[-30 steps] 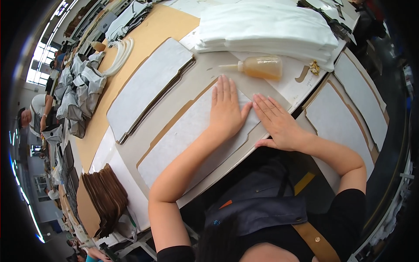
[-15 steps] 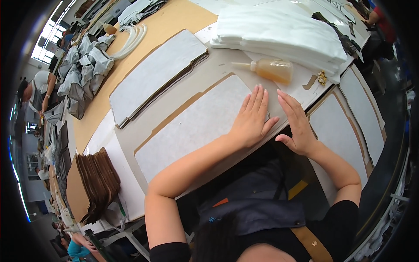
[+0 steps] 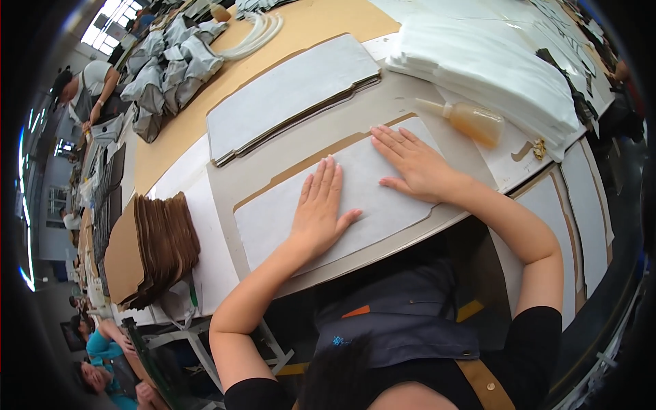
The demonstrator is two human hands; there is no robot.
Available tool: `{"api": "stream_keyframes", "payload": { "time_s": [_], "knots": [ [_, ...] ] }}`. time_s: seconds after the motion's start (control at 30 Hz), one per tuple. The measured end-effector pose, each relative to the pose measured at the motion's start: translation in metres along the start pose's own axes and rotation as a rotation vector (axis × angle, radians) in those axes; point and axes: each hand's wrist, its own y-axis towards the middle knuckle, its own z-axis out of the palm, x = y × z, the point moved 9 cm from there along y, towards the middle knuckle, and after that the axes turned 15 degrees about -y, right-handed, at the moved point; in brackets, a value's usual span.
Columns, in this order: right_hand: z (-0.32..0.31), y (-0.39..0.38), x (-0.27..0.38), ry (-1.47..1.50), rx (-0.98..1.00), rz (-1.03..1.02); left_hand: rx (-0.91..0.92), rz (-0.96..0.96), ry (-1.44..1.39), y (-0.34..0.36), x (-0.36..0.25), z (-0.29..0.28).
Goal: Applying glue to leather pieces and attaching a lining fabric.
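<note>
at centre of the frame, palms down on the white-faced panel [image 3: 354, 183]: left hand [image 3: 318, 213] now shifted leftward, right hand [image 3: 418, 168] newly laid on; grip apart, clamped on nothing; likely smoothing more evenly.
</note>
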Motion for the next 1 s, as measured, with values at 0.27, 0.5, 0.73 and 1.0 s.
{"api": "stream_keyframes", "payload": {
  "time_s": [0.27,0.5,0.73,1.0],
  "knots": [
    [0.007,0.034,0.040,-0.015,0.013,-0.081,-0.066,-0.018,0.039,-0.009,0.016,-0.013],
    [0.007,0.037,0.049,-0.057,0.045,-0.178,-0.062,0.009,0.000,-0.016,0.034,-0.018],
    [-0.003,-0.024,-0.014,-0.233,0.121,0.130,-0.096,-0.226,0.085,-0.090,0.082,-0.035],
    [-0.015,-0.049,0.046,-0.110,0.179,0.019,0.069,-0.107,-0.019,-0.106,-0.006,0.002]
  ]
}}
